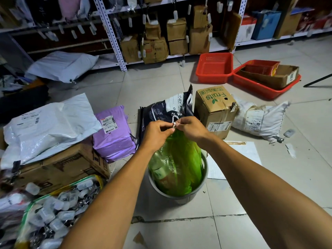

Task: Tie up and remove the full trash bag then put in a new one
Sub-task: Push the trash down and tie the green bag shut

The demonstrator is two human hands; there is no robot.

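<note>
Trash bag in bin; box behind, right

Fruits box beside purple parcel; red baskets behind.

The left hand and the right hand meet above the gathered neck of a translucent green plastic trash bag, each pinching the thin white drawstring between fingertips, so both grips hold the cord. The bag stands full inside a round grey plastic bin on the pale tiled floor. Just behind the hands lies a dark navy printed pouch, with a brown cardboard box marked "Fruits" to its right and a purple plastic parcel to its left.
</note>
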